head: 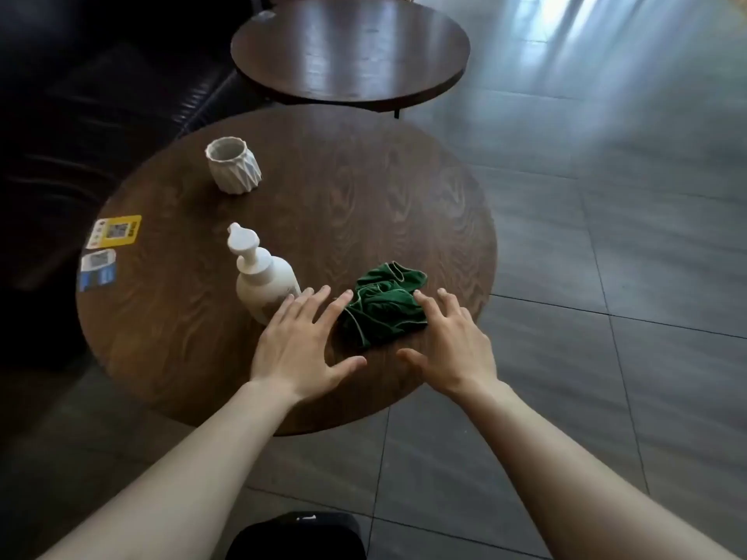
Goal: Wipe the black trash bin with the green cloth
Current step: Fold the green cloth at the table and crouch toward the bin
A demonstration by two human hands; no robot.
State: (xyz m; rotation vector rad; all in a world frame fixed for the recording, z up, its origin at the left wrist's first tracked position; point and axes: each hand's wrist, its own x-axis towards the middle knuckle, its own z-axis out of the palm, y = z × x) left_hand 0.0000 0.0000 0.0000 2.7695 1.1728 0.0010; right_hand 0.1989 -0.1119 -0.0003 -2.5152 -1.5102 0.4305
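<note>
A crumpled green cloth (384,307) lies on the near right part of a round dark wooden table (343,204). My left hand (301,341) hovers just left of the cloth, palm down with fingers spread, holding nothing. On the cloth's right side my right hand (448,343) is open too, its fingertips at the cloth's edge. A black rounded object (297,537) shows at the bottom edge below my arms; I cannot tell whether it is the trash bin.
A white pump bottle (262,276) stands just left of my left hand. Farther back is a white faceted cup (233,164). Cards (109,248) lie at the table's left edge. A second round table (349,50) stands behind, a dark sofa (81,115) on the left, tiled floor (606,276) to the right.
</note>
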